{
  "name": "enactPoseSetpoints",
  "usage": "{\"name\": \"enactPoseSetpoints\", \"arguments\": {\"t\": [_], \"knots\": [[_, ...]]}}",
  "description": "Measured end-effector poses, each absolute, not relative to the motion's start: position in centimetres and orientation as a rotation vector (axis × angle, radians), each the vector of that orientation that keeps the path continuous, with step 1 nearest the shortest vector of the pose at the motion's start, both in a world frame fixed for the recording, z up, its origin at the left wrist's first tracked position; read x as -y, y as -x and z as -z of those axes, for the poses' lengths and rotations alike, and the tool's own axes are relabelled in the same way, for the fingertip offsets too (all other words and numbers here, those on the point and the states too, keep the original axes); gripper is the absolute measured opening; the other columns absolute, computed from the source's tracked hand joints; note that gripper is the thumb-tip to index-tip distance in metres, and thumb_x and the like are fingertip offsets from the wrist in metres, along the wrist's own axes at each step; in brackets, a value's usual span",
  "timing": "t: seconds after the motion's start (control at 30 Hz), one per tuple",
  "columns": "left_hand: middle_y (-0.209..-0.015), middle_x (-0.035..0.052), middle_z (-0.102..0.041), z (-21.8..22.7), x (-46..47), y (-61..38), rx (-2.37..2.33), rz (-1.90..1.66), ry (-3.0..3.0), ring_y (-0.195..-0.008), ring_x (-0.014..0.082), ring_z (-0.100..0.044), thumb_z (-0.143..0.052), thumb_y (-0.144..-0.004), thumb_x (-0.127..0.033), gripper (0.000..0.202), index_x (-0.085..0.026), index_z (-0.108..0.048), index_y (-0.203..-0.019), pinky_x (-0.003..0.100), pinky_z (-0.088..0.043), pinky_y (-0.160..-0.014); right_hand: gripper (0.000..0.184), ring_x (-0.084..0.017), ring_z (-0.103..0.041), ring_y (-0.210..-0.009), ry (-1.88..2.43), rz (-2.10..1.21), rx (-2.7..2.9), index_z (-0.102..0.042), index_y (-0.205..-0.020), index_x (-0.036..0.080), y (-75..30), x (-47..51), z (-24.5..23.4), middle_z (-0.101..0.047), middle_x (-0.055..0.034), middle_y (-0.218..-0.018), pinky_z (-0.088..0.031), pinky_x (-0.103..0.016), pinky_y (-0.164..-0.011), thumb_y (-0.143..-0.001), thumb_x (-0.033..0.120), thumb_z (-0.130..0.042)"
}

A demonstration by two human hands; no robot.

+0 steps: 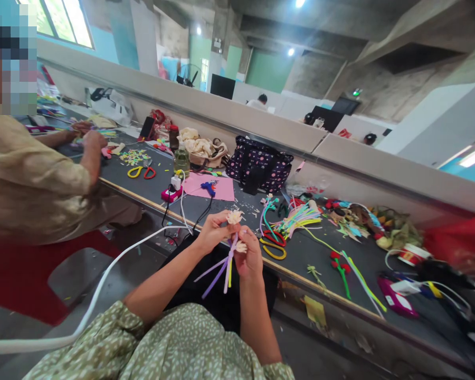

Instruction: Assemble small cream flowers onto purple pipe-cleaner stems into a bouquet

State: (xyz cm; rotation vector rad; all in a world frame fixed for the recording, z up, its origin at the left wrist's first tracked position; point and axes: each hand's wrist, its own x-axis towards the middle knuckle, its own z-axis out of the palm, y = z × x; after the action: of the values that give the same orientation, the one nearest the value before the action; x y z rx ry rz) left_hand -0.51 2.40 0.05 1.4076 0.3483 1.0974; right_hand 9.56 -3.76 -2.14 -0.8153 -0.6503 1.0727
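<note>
Both my hands are raised in front of me over the near edge of the dark worktable. My left hand pinches the top of a small bundle of pipe-cleaner stems, purple, pink and yellow, just under a cream flower head. Lower down, my right hand is closed around the same bundle, and a second cream flower shows at its fingers. The stems hang loose below both hands.
A pile of coloured pipe cleaners, yellow and red scissors, a blue glue gun on pink paper, a dotted bag and a bottle lie on the table. A co-worker in beige works at the left. A white cable crosses my lap.
</note>
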Motion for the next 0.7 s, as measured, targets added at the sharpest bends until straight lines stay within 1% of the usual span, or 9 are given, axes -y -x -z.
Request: {"name": "enactPoseSetpoints", "arguments": {"t": [0.07,0.13,0.23,0.33,0.5,0.6,0.7], "knots": [[-0.073,0.0021,-0.054,0.1,-2.4,0.3,-0.383,-1.093,-1.367,-0.064,0.0104,-0.049,-0.072,-0.072,-0.035,0.023,-0.012,-0.067,-0.070,0.022,-0.040,-0.058,0.018,-0.008,-0.042,-0.049,0.844,-0.943,0.686,-0.052,-0.068,0.019,-9.3,3.9,2.0,-0.050,0.0057,-0.058,-0.034,-0.021,-0.050,-0.071,0.030,-0.066],[-0.070,0.0015,-0.055,0.2,-2.5,0.3,-0.419,-1.095,-1.335,-0.065,0.0103,-0.049,-0.071,-0.073,-0.036,0.024,-0.012,-0.067,-0.072,0.022,-0.040,-0.061,0.016,-0.008,-0.044,-0.053,0.914,-0.774,0.736,-0.054,-0.071,0.019,-9.3,4.1,1.9,-0.052,0.0049,-0.062,-0.035,-0.021,-0.053,-0.073,0.030,-0.066],[-0.067,0.0001,-0.057,0.4,-2.4,0.4,-0.476,-1.151,-1.287,-0.063,0.0096,-0.048,-0.071,-0.073,-0.036,0.023,-0.013,-0.066,-0.072,0.022,-0.038,-0.062,0.015,-0.011,-0.048,-0.060,1.110,-0.491,0.847,-0.057,-0.075,0.018,-9.4,4.5,1.9,-0.054,0.0033,-0.066,-0.038,-0.023,-0.060,-0.078,0.032,-0.062],[-0.068,0.0005,-0.060,0.4,-2.0,0.5,-0.528,-1.186,-1.295,-0.065,0.0105,-0.050,-0.073,-0.070,-0.036,0.024,-0.013,-0.067,-0.072,0.022,-0.038,-0.063,0.014,-0.013,-0.049,-0.064,1.299,-0.232,0.963,-0.057,-0.076,0.019,-9.5,4.8,1.8,-0.055,0.0017,-0.068,-0.040,-0.026,-0.065,-0.081,0.032,-0.058],[-0.066,0.0007,-0.060,0.4,-1.6,0.4,-0.527,-1.122,-1.251,-0.062,0.0103,-0.050,-0.076,-0.066,-0.036,0.026,-0.012,-0.066,-0.068,0.023,-0.039,-0.061,0.009,-0.018,-0.051,-0.077,1.432,0.213,1.231,-0.059,-0.076,0.021,-9.2,5.1,1.7,-0.059,-0.0024,-0.074,-0.037,-0.034,-0.079,-0.082,0.024,-0.054],[-0.064,0.0016,-0.061,0.0,-1.6,0.4,-0.530,-1.071,-1.184,-0.061,0.0105,-0.051,-0.077,-0.064,-0.036,0.027,-0.011,-0.066,-0.066,0.023,-0.040,-0.060,0.008,-0.019,-0.052,-0.081,1.429,0.278,1.322,-0.062,-0.078,0.022,-8.9,5.3,1.6,-0.063,-0.0034,-0.077,-0.035,-0.037,-0.084,-0.082,0.021,-0.055],[-0.061,0.0021,-0.061,-0.4,-1.7,0.7,-0.507,-1.070,-1.185,-0.058,0.0105,-0.050,-0.077,-0.064,-0.035,0.027,-0.011,-0.066,-0.063,0.024,-0.040,-0.058,0.008,-0.018,-0.054,-0.078,1.369,0.077,1.244,-0.063,-0.079,0.021,-8.9,5.5,1.4,-0.063,-0.0027,-0.077,-0.038,-0.034,-0.081,-0.083,0.025,-0.056]]}}
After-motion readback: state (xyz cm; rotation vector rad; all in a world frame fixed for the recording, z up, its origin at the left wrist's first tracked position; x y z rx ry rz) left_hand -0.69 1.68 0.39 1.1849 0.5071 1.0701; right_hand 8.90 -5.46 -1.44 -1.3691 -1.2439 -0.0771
